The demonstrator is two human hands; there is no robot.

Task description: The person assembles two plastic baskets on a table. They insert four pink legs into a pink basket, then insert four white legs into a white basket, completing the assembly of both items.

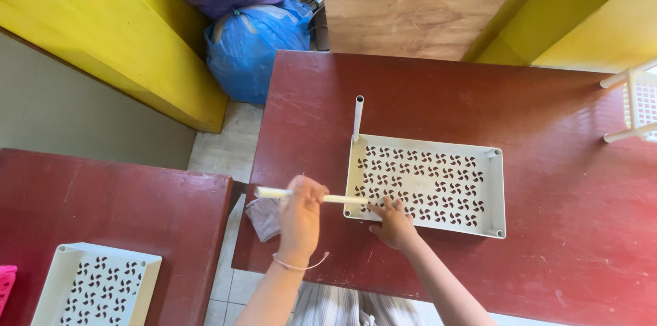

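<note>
gripping a white tube (342, 198) near its middle, the left hand (301, 213) is clenched around it just left of centre frame, seemingly so its right end can meet the near-left corner of the white perforated tray (494, 196). the tube lies nearly level, long axis running left to right across the picture, right tip touching the tray's rim. the right hand (393, 223) presses flat and open on the tray's lower edge, apparently to steady it on the dark red table (561, 127). another tube (357, 117) already stands in the tray's upper-left corner, pointing toward the top of the frame. a second tray (55, 278) sits lower left.
</note>
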